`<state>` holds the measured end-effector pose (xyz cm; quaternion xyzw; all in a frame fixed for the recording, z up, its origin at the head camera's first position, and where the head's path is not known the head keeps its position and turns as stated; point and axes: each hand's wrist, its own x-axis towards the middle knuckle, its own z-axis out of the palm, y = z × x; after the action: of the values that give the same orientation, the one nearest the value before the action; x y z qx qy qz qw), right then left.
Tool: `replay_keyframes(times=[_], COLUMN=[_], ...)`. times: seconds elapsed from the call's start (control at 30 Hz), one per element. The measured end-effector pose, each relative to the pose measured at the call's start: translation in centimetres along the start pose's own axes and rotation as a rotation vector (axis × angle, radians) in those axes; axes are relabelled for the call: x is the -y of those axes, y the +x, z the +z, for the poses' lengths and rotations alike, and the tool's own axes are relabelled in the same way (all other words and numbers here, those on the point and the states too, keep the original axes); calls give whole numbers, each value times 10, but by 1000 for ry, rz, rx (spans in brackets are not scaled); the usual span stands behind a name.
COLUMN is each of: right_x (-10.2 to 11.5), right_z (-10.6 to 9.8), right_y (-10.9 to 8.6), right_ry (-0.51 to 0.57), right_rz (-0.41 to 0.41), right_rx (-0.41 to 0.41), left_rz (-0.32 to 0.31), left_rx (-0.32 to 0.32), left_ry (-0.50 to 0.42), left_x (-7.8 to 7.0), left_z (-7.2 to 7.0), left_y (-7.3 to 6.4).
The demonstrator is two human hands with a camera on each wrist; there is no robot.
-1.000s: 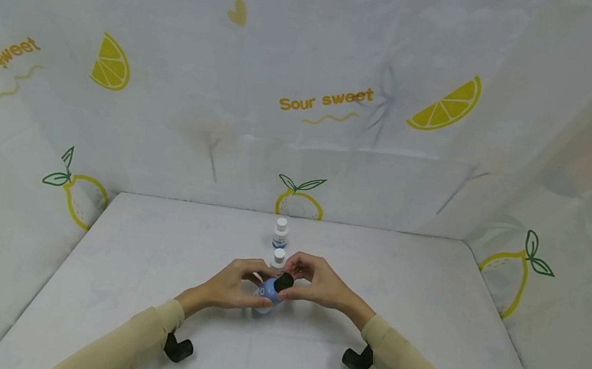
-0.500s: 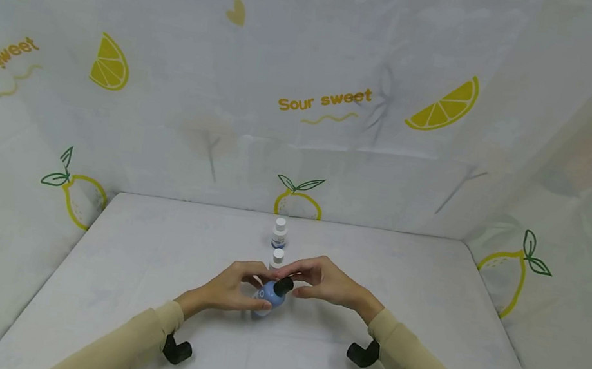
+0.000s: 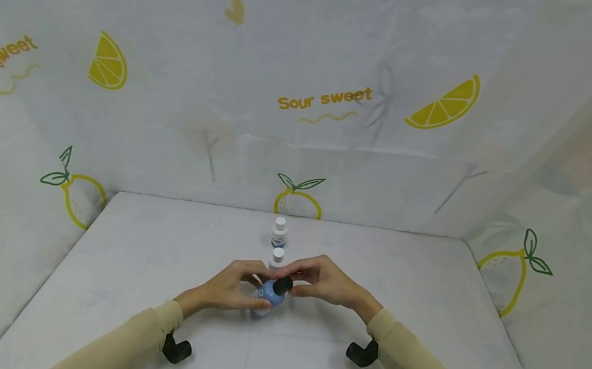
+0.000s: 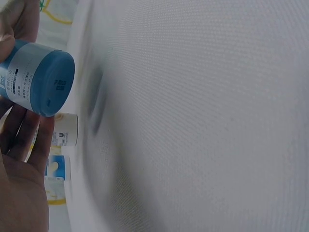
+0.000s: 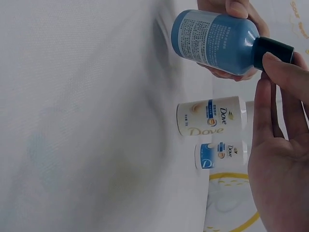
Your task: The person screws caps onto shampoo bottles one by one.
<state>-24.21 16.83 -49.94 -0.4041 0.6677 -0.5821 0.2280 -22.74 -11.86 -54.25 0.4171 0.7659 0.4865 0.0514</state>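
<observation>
A blue bottle [image 3: 271, 296] with a black cap [image 3: 284, 285] is held tilted a little above the table, its base clear of the cloth in the right wrist view. My left hand [image 3: 234, 286] grips the bottle's body from the left, thumb on the near side. From the right, my right hand [image 3: 331, 285] pinches the black cap between thumb and fingers; in the right wrist view the thumb lies on the cap [image 5: 270, 50]. The cap still sits on the bottle's neck. White label panels with small print show on the blue bottle [image 5: 217, 41].
Behind the hands stand two white Dove bottles upright in a row, a nearer one [image 5: 210, 116] with its lower part hidden in the head view, and a farther one [image 3: 278, 234] with a blue patch. A white cloth [image 3: 166, 221] covers the table; printed sheets [image 3: 165, 123] hang around it.
My right thumb and fingers came off the cap and shifted right half a second ago, then closed in on it again. The left hand and bottle have barely moved.
</observation>
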Motion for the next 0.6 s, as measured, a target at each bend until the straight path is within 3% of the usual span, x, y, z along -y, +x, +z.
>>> replay_keyframes(times=[0.6], right_x=[-2], right_z=[6], right_y=[2], right_ry=[-62], right_rz=[12], right_rx=[-69], left_rz=[12], left_rx=[-11], left_ry=[7], left_x=[3], left_z=[1], left_y=[-2])
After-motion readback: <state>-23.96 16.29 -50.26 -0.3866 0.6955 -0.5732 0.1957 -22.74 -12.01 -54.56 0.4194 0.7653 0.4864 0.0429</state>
